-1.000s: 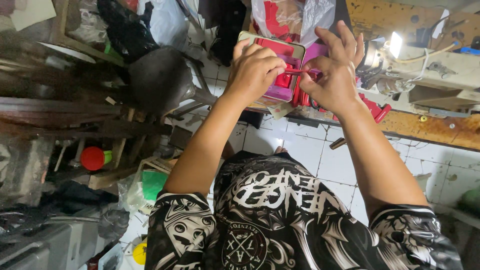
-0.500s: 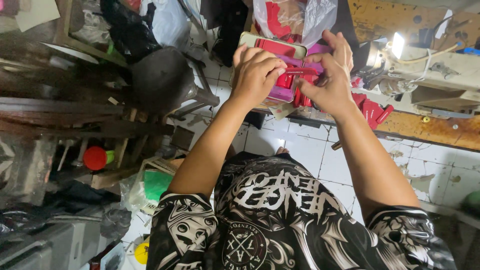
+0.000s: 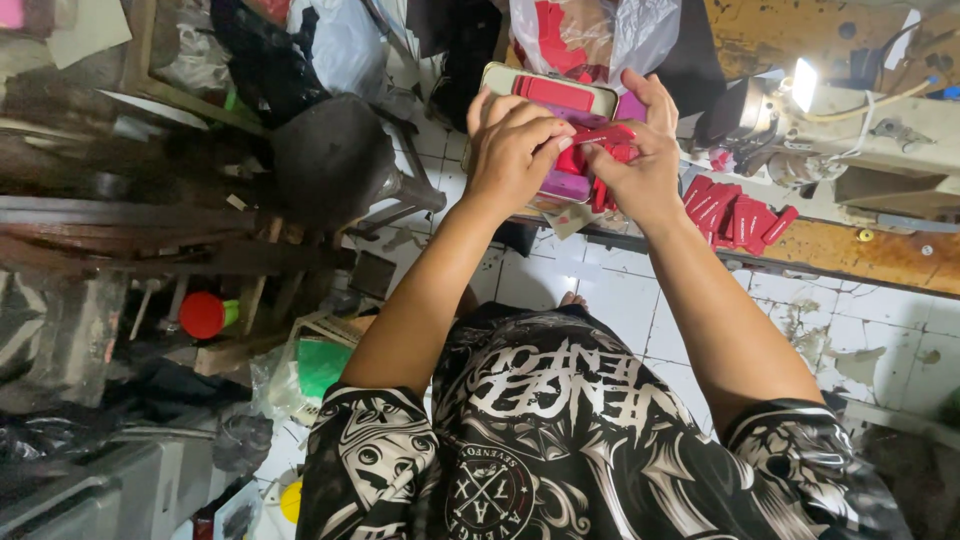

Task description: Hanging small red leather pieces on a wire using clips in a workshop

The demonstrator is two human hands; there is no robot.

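Observation:
Both of my hands meet over a flat beige tin (image 3: 545, 85) that holds red and purple strips. My left hand (image 3: 512, 150) has its fingers curled and pinches a thin red strip (image 3: 608, 133). The same strip's other end is gripped by my right hand (image 3: 640, 160), whose fingers spread behind the tin. More red pieces bunch between my palms. Whether the tin rests on the bench edge or in my hands cannot be told.
A pile of red strips (image 3: 735, 215) lies on the wooden bench (image 3: 860, 255) beside a sewing machine (image 3: 880, 130) with a lit lamp. A plastic bag of red pieces (image 3: 590, 35) sits behind the tin. A dark stool (image 3: 335, 160) stands left; white tiled floor (image 3: 620, 290) lies below.
My right hand's fingers, spread wide a second ago, have closed down on the red strip. Both hands have drawn closer together over the tin.

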